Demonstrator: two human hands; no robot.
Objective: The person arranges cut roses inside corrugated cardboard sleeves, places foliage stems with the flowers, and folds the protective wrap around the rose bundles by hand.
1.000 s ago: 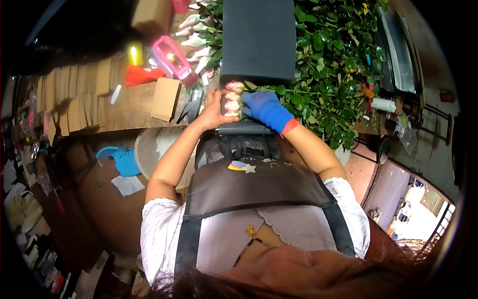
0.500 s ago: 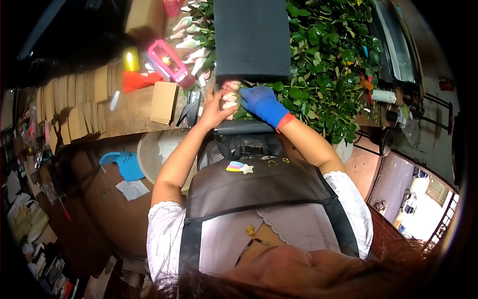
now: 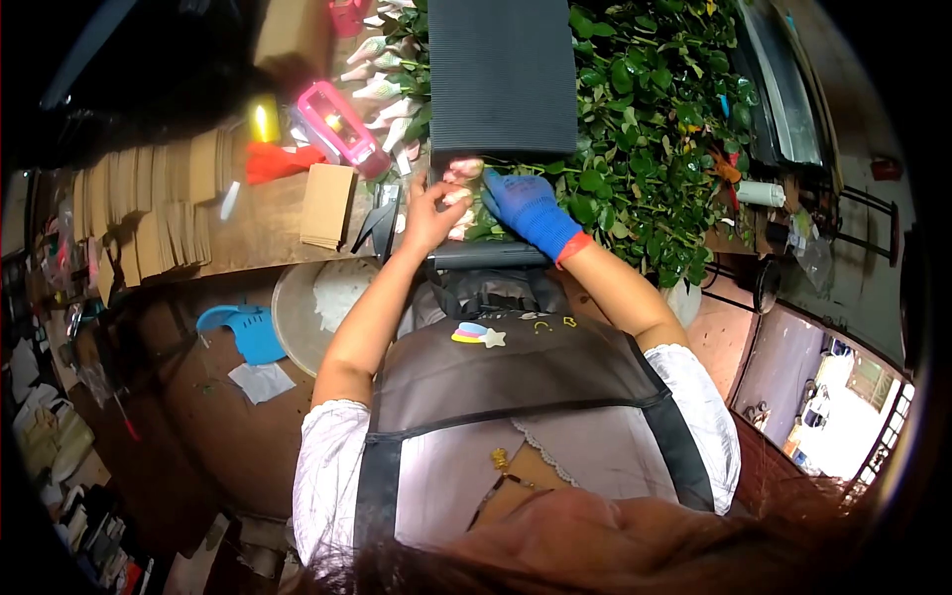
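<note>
Pale pink roses (image 3: 464, 171) lie side by side at the near end of a dark ribbed board, their green stems pointing right. My bare left hand (image 3: 432, 214) is at the rose heads, thumb and fingers curled around one. My right hand (image 3: 526, 206), in a blue knit glove with a red cuff, is closed at the stems just behind the heads; its fingertips are partly hidden. The dark ribbed board (image 3: 503, 79) stretches away from me beyond both hands. Its dark near edge (image 3: 486, 256) lies in front of my apron.
Leafy rose stems (image 3: 645, 129) heap up on the right. Wrapped rose heads (image 3: 382, 89) line the left side. Also left are a pink-framed object (image 3: 342, 129), brown cards (image 3: 326, 205), a black stapler-like tool (image 3: 377, 226) and red material (image 3: 281, 162). A round tub (image 3: 297, 317) stands below.
My left hand has shifted slightly, its thumb now further across the rose heads. The farthest rose head shows more plainly, and my gloved right hand has moved slightly right.
</note>
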